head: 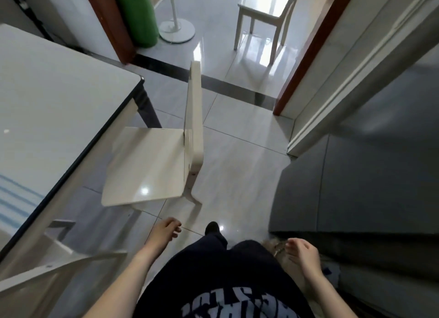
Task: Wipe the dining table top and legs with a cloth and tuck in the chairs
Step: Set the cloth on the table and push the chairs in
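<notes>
The dining table [54,99] fills the left, with a pale top, a dark edge and a dark leg [146,106] at its far corner. A cream chair [152,163] stands beside the table's long edge, its seat partly out from under the top and its backrest toward the room. A second cream chair [59,265] shows at the lower left, close to the table. My left hand [166,231] hangs with loosely curled fingers just below the first chair, holding nothing. My right hand [303,252] hangs loosely curled too, by my right leg. No cloth is visible.
A third cream chair [263,13] stands beyond the doorway at the top. A green cylinder [137,13] and a white fan base [177,30] are beside the door frame. A dark grey cabinet [356,187] lines the right side. Glossy tiled floor [237,165] lies between.
</notes>
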Demonstrator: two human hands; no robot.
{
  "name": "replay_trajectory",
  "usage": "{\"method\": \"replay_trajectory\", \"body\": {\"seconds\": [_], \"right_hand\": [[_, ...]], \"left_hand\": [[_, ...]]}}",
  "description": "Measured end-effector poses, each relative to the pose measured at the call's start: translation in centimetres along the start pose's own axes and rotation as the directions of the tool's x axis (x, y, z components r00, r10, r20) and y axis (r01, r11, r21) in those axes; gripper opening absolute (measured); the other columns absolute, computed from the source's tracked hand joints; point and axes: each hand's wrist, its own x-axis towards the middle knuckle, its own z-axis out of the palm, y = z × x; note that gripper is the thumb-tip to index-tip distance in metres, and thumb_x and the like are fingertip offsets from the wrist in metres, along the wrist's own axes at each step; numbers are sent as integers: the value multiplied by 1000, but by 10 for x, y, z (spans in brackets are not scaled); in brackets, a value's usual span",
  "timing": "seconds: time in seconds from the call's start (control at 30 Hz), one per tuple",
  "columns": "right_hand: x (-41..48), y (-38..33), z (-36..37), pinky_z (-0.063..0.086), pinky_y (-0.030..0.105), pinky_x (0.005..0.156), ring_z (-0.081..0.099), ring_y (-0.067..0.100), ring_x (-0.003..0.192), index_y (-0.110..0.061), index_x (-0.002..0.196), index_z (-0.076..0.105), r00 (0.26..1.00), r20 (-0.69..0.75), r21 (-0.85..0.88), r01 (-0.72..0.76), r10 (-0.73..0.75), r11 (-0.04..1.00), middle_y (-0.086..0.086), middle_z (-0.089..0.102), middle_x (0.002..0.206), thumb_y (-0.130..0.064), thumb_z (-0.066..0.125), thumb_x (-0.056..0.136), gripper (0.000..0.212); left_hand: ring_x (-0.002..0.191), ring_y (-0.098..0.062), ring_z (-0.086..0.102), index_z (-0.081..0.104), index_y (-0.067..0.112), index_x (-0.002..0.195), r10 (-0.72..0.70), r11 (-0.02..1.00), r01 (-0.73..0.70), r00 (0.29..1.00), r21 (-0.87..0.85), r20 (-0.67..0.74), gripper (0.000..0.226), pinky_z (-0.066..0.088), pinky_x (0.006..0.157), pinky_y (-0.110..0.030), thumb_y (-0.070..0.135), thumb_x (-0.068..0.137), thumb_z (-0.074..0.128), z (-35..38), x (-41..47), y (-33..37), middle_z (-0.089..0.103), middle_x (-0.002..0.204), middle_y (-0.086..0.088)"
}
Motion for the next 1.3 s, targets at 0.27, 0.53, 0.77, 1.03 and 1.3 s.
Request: {"method": "replay_trajectory", "body": {"seconds": [0.27,0.53,0.77,1.03,1.3], "right_hand": [[61,-159,66,50,28,56,65,22,57,-4,81,65,968,223,58,104,-115,993,9,67,69,-5,45,98,26],[66,-361,165,55,30,70,64,24,75,2,98,66,630,643,145,457,-435,877,13,67,86,-6,45,98,23],[59,-468,243,46,21,90,60,11,103,-15,112,67,-146,842,177,984,-519,9,-3,67,111,-15,54,96,20],[82,-529,334,51,30,70,55,10,68,-25,72,62,-226,960,267,555,167,-788,-7,58,68,-54,24,89,51],[104,-520,368,50,30,56,53,14,58,-26,73,59,-331,932,282,400,149,-872,-7,55,64,-61,2,84,68]], "left_hand": [[67,-20,55,62,5,87,-21,970,-10,992,-244,-122,21,40,60,-25,7,97,43,14,20,71,63,80,-10],[83,-23,61,65,23,90,-128,829,-215,826,-517,-549,18,47,77,-33,26,95,48,14,23,134,66,91,-4],[96,-11,58,59,25,112,50,982,-161,727,-99,-685,37,47,83,-32,49,90,41,35,38,231,59,111,9],[68,-23,60,59,22,79,-12,961,234,560,144,-828,57,42,56,-33,58,95,18,62,66,260,56,71,0],[56,-21,56,47,16,55,-49,956,279,446,87,-894,63,42,51,-31,63,87,21,47,70,245,53,56,-1]]}}
